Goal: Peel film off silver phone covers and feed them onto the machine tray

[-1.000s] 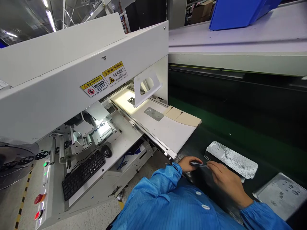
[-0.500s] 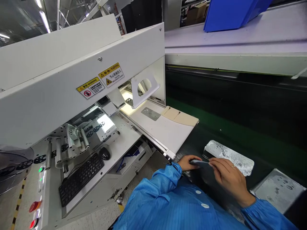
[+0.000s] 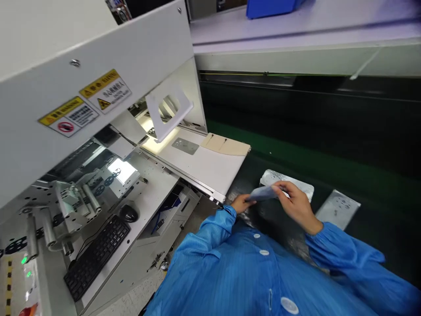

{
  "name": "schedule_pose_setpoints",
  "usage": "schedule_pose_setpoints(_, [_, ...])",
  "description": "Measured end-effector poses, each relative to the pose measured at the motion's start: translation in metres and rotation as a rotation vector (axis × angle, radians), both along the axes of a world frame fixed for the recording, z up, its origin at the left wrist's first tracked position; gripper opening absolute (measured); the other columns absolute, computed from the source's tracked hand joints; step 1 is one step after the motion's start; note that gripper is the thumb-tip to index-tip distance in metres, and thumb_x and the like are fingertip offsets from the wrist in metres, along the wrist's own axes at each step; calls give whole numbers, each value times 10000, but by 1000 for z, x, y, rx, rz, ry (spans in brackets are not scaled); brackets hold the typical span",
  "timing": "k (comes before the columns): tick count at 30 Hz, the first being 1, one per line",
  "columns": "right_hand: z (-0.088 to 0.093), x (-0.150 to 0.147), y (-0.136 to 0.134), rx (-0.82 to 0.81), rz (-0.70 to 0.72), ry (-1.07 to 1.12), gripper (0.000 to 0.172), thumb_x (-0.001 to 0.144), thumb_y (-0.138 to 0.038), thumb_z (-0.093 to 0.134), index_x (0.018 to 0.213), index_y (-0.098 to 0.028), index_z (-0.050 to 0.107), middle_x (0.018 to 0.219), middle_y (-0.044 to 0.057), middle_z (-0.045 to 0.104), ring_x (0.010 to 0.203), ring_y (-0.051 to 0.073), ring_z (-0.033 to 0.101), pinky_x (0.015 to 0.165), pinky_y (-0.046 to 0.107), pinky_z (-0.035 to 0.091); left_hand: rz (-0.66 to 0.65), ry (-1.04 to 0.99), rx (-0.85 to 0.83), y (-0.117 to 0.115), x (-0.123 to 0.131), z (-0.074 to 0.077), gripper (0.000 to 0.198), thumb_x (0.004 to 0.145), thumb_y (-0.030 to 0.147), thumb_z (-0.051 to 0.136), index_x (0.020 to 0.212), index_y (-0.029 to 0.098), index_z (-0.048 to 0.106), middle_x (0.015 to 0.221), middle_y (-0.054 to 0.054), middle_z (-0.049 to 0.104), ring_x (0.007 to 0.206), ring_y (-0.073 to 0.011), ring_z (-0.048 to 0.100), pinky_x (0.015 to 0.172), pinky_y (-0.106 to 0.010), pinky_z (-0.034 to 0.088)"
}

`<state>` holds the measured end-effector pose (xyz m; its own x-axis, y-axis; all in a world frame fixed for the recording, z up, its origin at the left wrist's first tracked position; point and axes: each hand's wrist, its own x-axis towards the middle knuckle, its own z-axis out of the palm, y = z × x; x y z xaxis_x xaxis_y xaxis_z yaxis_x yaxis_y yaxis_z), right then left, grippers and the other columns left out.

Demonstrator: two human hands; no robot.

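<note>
Between my two hands is a thin, flat bluish-grey panel [image 3: 262, 193], tilted and seen nearly edge-on. My left hand [image 3: 241, 203] is closed on its left end. At the other end, my right hand [image 3: 294, 202] pinches the edge with thumb and fingers. Just behind my right hand lies a silvery phone-shaped plate [image 3: 272, 177], partly hidden by that hand. A second silvery plate [image 3: 340, 210] with several round marks rests to the right on the dark surface.
A white machine [image 3: 138, 57] with warning labels stands at the left. Its white feed belt [image 3: 210, 171] carries a grey panel [image 3: 185, 146] with round holes, beside a beige board [image 3: 226, 145]. A keyboard [image 3: 98, 256] and mouse [image 3: 128, 213] sit on its ledge. A blue bin [image 3: 269, 6] is on the shelf.
The view has swung right and down. The panel is raised and turned so more of its face shows, and both hands still hold it.
</note>
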<state>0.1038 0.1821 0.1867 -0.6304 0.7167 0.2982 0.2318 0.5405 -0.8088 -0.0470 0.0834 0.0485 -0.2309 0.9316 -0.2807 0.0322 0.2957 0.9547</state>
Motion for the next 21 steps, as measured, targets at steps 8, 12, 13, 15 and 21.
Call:
schedule_pose_setpoints(8, [-6, -7, 4, -234, 116, -21, 328, 783, -555, 657, 772, -235, 729, 855, 74, 742, 834, 294, 699, 798, 453, 590, 11, -64, 38, 5, -3, -10, 293, 762, 195, 738, 1034, 85, 733, 1037, -103, 751, 1045, -243, 677, 1065, -400, 474])
schedule_pose_setpoints(12, [3, -9, 2, -247, 63, 21, 283, 794, -493, 643, 841, -242, 763, 921, 57, 750, 904, 289, 696, 846, 446, 587, 26, -99, 41, 6, -4, -11, 344, 706, 213, 793, 1026, 101, 736, 1067, -99, 750, 1089, -246, 667, 1102, -414, 451])
schedule_pose_setpoints(13, [5, -9, 2, -269, 69, 17, 284, 772, -499, 667, 838, -244, 772, 923, 56, 753, 909, 294, 696, 861, 455, 583, 31, -109, 38, 7, -4, -11, 365, 693, 217, 805, 1033, 102, 734, 1064, -98, 751, 1082, -247, 668, 1097, -420, 455])
schedule_pose_setpoints(15, [6, -8, 1, -318, 83, -1, 305, 712, -526, 722, 804, -241, 783, 913, 64, 756, 904, 316, 698, 889, 493, 572, 40, -131, 31, 9, -2, -11, 419, 668, 219, 826, 1055, 95, 724, 1057, -107, 751, 1057, -248, 676, 1080, -431, 468])
schedule_pose_setpoints(21, [-4, 1, -2, -414, -7, 39, 532, 678, -733, 738, 780, -212, 774, 856, 88, 757, 839, 335, 711, 800, 508, 604, 62, -180, 13, 14, 1, -8, 465, 596, 232, 873, 1014, 88, 727, 1024, -125, 755, 1009, -259, 694, 1054, -466, 488])
